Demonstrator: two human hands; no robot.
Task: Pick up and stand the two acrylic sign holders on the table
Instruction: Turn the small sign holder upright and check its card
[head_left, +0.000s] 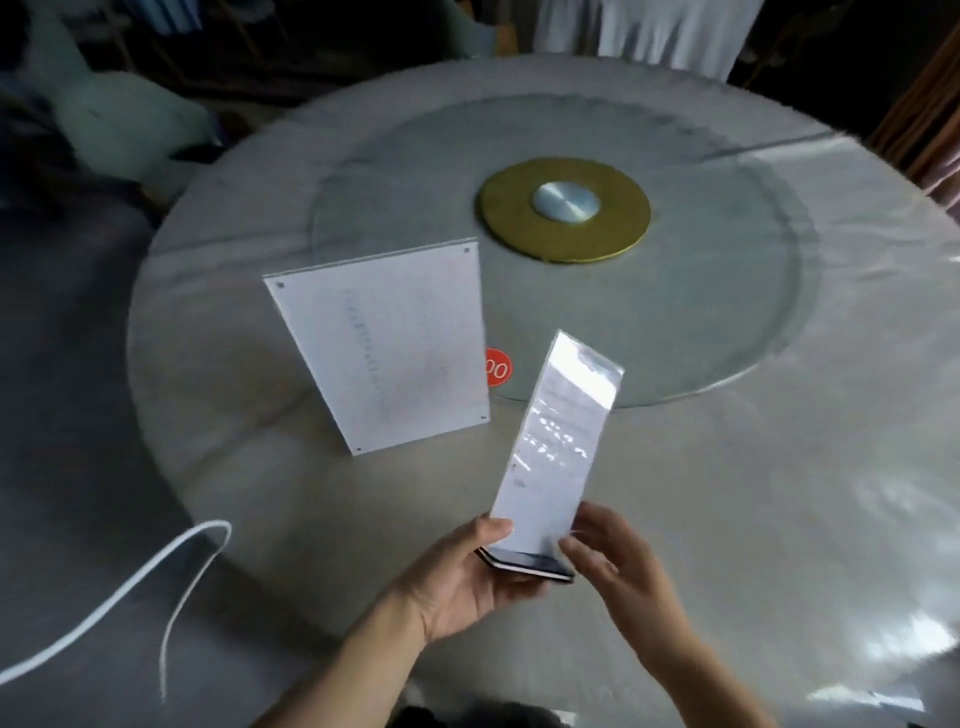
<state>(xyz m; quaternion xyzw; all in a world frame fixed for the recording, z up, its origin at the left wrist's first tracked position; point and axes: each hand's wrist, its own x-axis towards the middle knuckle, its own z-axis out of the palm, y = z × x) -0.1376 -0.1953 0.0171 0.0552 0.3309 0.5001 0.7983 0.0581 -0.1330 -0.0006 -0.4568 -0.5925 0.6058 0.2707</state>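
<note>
Head view shows the wide sign holder (382, 348) standing on the round table (779, 441), while left hand (467, 577) and right hand (618, 561) grip the narrow sign holder (558, 441) base, apparently not yet set down.

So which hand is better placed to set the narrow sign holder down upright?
Probably the left hand: it supports the narrow sign holder under its base, while the right hand only touches its edge.

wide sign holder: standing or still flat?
Standing. The wide holder rests on its bottom edge on the table, face leaning slightly back, no hand on it. Both hands are on the narrow holder.
</note>
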